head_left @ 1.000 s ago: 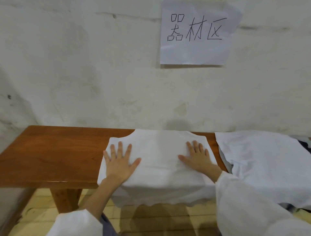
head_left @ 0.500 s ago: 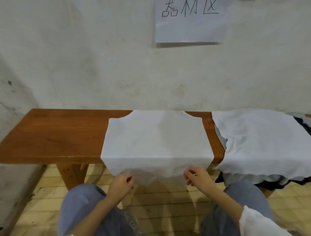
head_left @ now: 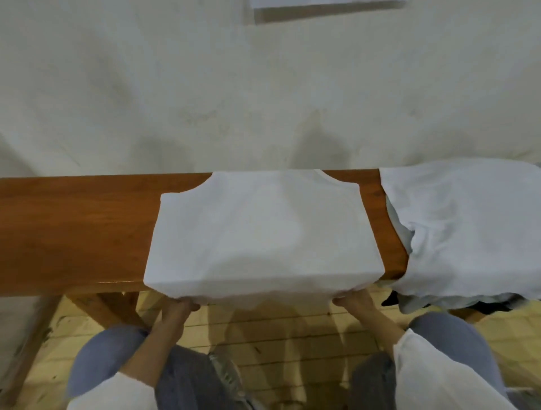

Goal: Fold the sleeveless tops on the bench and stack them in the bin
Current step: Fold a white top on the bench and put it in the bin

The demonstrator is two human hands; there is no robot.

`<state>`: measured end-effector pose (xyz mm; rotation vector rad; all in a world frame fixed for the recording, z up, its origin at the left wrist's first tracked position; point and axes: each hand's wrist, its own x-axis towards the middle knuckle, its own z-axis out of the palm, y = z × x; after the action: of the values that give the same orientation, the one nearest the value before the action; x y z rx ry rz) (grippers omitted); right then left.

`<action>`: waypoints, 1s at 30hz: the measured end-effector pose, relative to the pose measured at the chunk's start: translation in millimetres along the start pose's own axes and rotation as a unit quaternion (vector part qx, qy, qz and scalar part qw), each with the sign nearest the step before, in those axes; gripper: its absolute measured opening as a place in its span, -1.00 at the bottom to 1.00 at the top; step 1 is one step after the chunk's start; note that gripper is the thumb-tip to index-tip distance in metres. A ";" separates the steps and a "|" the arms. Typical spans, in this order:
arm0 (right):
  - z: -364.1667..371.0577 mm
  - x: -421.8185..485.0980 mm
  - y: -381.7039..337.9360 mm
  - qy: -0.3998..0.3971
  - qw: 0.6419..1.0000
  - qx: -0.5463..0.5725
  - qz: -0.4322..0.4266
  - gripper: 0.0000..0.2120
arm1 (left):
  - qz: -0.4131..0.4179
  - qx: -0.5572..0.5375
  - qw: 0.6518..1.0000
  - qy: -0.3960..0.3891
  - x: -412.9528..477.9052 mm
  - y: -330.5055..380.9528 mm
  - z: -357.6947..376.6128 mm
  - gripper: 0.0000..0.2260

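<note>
So the white sleeveless top lies flat across the bench, hem drooping off the 6 o'clock edge; rumpled pile of more tops at its 3 o'clock.

Paper hangs on the wall; tiled floor.

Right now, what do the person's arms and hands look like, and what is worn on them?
The left hand and right hand are bare, with no gloves; no ring or watch shows. The white left sleeve and right sleeve are loose and end well short of the wrists.
</note>
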<state>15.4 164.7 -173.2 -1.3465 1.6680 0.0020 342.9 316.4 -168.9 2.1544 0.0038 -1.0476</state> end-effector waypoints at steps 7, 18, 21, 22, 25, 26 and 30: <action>22.6 30.7 36.4 -0.008 0.998 -0.058 0.031 -0.86 | -0.078 -0.042 0.996 0.009 27.8 -13.1 5.2 -0.59; 10.7 4.0 34.3 0.008 0.998 -0.052 0.038 -0.80 | -0.116 -0.161 0.979 0.057 18.8 -12.3 -8.2 -0.73; 2.1 -14.1 32.1 0.007 0.999 0.008 0.034 -0.74 | -0.062 -0.117 0.989 0.068 11.4 -14.4 -17.1 -0.78; -2.6 -23.3 30.7 0.011 0.999 0.030 0.030 -0.72 | -0.042 -0.102 0.991 0.079 2.3 -12.5 -19.4 -0.74; -13.4 -47.4 26.1 0.044 0.993 0.110 0.013 -0.95 | -0.003 -0.060 0.993 0.104 -18.2 -8.8 -24.5 -0.71; -17.7 -56.7 21.2 0.067 0.987 0.146 0.009 -0.94 | -0.003 -0.061 0.993 0.104 -25.0 -6.1 -26.3 -0.70; -37.7 -83.5 -1.1 0.132 0.958 0.249 -0.058 -0.77 | -0.015 -0.191 0.981 0.014 -58.4 11.6 -43.2 -0.77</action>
<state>-13.9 207.2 -97.5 -1.0823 1.6549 -0.6519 336.8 351.5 -104.5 1.8238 0.2340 -0.9470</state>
